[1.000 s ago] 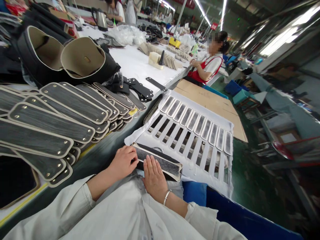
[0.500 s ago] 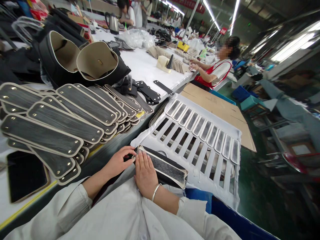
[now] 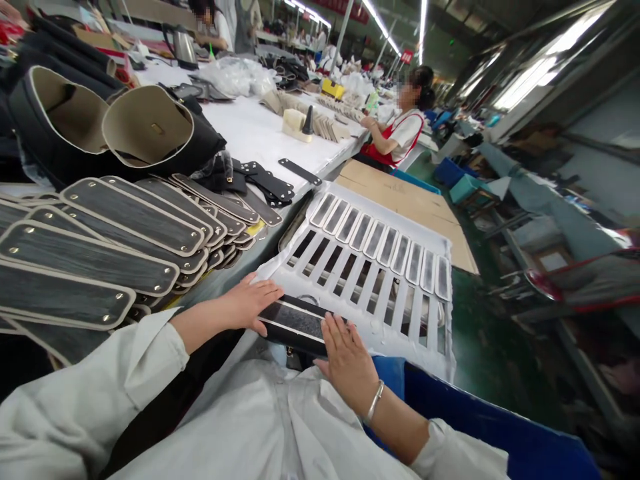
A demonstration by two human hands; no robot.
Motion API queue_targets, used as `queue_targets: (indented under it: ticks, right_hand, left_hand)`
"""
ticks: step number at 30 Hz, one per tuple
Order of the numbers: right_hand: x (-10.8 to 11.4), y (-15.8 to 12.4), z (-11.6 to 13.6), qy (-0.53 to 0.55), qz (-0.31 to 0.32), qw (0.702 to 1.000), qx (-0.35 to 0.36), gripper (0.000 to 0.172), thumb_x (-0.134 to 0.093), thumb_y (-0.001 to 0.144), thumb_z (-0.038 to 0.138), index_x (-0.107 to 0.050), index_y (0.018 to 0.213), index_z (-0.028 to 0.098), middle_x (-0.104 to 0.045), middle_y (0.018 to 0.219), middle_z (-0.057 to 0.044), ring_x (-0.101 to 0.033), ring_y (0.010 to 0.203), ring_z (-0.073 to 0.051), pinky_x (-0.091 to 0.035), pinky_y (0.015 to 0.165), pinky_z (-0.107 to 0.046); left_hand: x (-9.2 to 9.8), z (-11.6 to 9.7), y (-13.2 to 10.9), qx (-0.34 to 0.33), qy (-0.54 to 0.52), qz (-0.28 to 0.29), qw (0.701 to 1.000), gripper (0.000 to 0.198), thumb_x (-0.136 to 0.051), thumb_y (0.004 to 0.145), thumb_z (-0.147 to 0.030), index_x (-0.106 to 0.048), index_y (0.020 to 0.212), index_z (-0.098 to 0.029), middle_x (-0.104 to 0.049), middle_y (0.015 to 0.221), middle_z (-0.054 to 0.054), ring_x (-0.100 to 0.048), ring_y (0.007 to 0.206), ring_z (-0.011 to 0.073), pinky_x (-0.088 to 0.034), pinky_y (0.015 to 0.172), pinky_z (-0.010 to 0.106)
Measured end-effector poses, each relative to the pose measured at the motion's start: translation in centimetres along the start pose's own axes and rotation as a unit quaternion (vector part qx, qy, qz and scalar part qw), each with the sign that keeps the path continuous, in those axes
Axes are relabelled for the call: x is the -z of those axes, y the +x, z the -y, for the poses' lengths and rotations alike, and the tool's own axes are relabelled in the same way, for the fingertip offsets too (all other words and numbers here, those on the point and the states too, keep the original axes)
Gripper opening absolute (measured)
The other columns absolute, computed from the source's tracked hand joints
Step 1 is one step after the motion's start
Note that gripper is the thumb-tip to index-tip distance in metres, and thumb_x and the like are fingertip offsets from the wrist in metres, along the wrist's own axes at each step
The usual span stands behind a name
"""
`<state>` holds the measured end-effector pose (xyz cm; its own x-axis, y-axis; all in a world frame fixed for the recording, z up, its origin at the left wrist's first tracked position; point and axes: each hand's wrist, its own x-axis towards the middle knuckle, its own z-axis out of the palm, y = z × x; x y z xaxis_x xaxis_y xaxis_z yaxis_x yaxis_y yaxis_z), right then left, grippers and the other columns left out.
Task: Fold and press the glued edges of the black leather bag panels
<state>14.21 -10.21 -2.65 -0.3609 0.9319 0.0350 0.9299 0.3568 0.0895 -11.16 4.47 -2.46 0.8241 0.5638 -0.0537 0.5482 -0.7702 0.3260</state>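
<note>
Dark grey strip (image 3: 300,320) w/ pale edge lines is set on a black piece (image 3: 295,339), just in front of the body, beside the near edge of the white slotted board (image 3: 370,327). Its L end is covered by the L hand (image 3: 247,303): partly open, fingers laid at the far edge, thumb at the near edge; whether it is gripped or only steadied can't be told. Its R end is covered by the R hand (image 3: 347,357), opened nearly flat, fingers extended, thumb set apart; nothing is seen clasped in it. A bracelet (image 3: 376,400) is worn on the R wrist.

On the board, a row of grey pcs (image 3: 373,239) is laid along the far side, slots left bare nearer. To the L, riveted straps (image 3: 133,217) are piled on the table (image 3: 240,127), w/ a black bag (image 3: 207,143) placed behind. Cardboard (image 3: 400,197) is laid past the board; a co-worker (image 3: 400,137) in a red apron is seen beyond
</note>
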Motion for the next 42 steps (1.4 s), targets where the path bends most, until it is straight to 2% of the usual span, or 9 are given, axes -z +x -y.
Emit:
queue_targets:
  ticks: [6, 10, 14, 21, 27, 33, 36, 38, 42]
  right_hand:
    - [1.5, 4.7, -2.2, 0.065, 0.095, 0.993, 0.007, 0.087, -0.071, 0.06, 0.057, -0.045, 0.124, 0.004, -0.055, 0.121, -0.021, -0.05, 0.114, -0.03, -0.025, 0.104, -0.043]
    - [0.9, 8.7, -0.5, 0.081, 0.108, 0.99, 0.041, 0.079, -0.072, 0.053, 0.059, -0.053, 0.108, 0.005, -0.064, 0.095, -0.015, -0.059, 0.091, -0.027, -0.031, 0.099, -0.041]
    - [0.3, 11.4, 1.4, 0.081, 0.115, 0.989, 0.049, 0.072, -0.068, 0.055, 0.061, -0.056, 0.101, 0.007, -0.065, 0.092, -0.014, -0.061, 0.087, -0.027, -0.03, 0.098, -0.043]
    - [1.6, 6.0, -1.9, 0.097, 0.089, 0.991, 0.032, 0.069, -0.067, 0.059, 0.051, -0.053, 0.112, 0.008, -0.065, 0.101, -0.017, -0.059, 0.097, -0.028, -0.022, 0.104, -0.046]
    - [-0.7, 4.3, -5.6, 0.11, 0.056, 0.991, 0.052, 0.067, -0.065, 0.06, 0.052, -0.056, 0.114, 0.013, -0.06, 0.116, -0.019, -0.052, 0.112, -0.035, -0.023, 0.103, -0.055]
    - [0.1, 6.5, -6.7, 0.181, 0.215, 0.96, 0.013, 0.078, -0.067, 0.057, 0.044, -0.049, 0.128, 0.018, -0.06, 0.119, -0.015, -0.055, 0.109, -0.035, -0.021, 0.103, -0.057]
    - [-0.1, 7.2, -7.4, 0.233, 0.251, 0.939, 0.007, 0.074, -0.066, 0.054, 0.038, -0.053, 0.125, 0.019, -0.069, 0.101, -0.013, -0.063, 0.093, -0.034, -0.039, 0.091, -0.05]
    - [-0.7, 7.3, -7.5, 0.283, 0.238, 0.929, 0.012, 0.068, -0.064, 0.053, 0.037, -0.058, 0.119, 0.021, -0.071, 0.09, -0.012, -0.065, 0.083, -0.033, -0.048, 0.076, -0.042]
    - [-2.2, 7.1, -7.4, 0.357, 0.198, 0.913, 0.007, 0.061, -0.058, 0.054, 0.038, -0.062, 0.113, 0.023, -0.071, 0.084, -0.01, -0.067, 0.075, -0.03, -0.049, 0.068, -0.037]
  left_hand:
    - [-0.1, -0.9, 2.5, -0.041, 0.04, 0.048, 0.997, 0.081, -0.077, 0.054, -0.046, -0.045, 0.122, -0.016, -0.058, 0.119, 0.016, -0.055, 0.108, 0.0301, -0.012, 0.107, 0.049]
    - [-0.6, -1.6, 2.9, -0.055, 0.08, 0.024, 0.995, 0.076, -0.076, 0.052, -0.045, -0.05, 0.115, -0.011, -0.062, 0.109, 0.017, -0.059, 0.098, 0.0309, -0.016, 0.105, 0.049]
    - [-1.0, -2.4, 3.4, -0.061, 0.085, 0.007, 0.995, 0.066, -0.075, 0.051, -0.044, -0.054, 0.105, -0.012, -0.065, 0.095, 0.012, -0.061, 0.089, 0.0301, -0.018, 0.105, 0.048]
    - [-0.2, -1.2, 1.0, -0.026, 0.026, -0.021, 0.999, 0.073, -0.071, 0.059, -0.048, -0.05, 0.12, -0.014, -0.06, 0.118, 0.014, -0.056, 0.106, 0.0287, -0.008, 0.109, 0.049]
    - [0.6, -1.4, -1.9, 0.034, 0.02, -0.034, 0.999, 0.069, -0.063, 0.071, -0.056, -0.046, 0.128, -0.021, -0.05, 0.134, 0.01, -0.035, 0.129, 0.0287, -0.008, 0.11, 0.052]
    - [-1.8, -4.4, -9.0, 0.127, -0.046, -0.125, 0.983, 0.07, -0.053, 0.075, -0.063, -0.044, 0.13, -0.02, -0.046, 0.137, 0.01, -0.037, 0.129, 0.0241, -0.029, 0.107, 0.043]
    - [-1.6, -5.2, -14.6, 0.201, -0.056, -0.15, 0.966, 0.054, -0.054, 0.081, -0.053, -0.05, 0.125, -0.021, -0.052, 0.131, 0.01, -0.047, 0.121, 0.0221, -0.039, 0.102, 0.037]
    - [-1.1, -4.9, -18.8, 0.298, -0.037, -0.214, 0.929, 0.038, -0.052, 0.084, -0.045, -0.057, 0.114, -0.022, -0.06, 0.118, 0.008, -0.054, 0.11, 0.0206, -0.044, 0.097, 0.037]
    - [-0.7, -2.9, -27.0, 0.498, 0.087, -0.336, 0.795, 0.022, -0.046, 0.087, -0.036, -0.06, 0.092, -0.02, -0.063, 0.096, 0.008, -0.059, 0.096, 0.0229, -0.046, 0.09, 0.042]
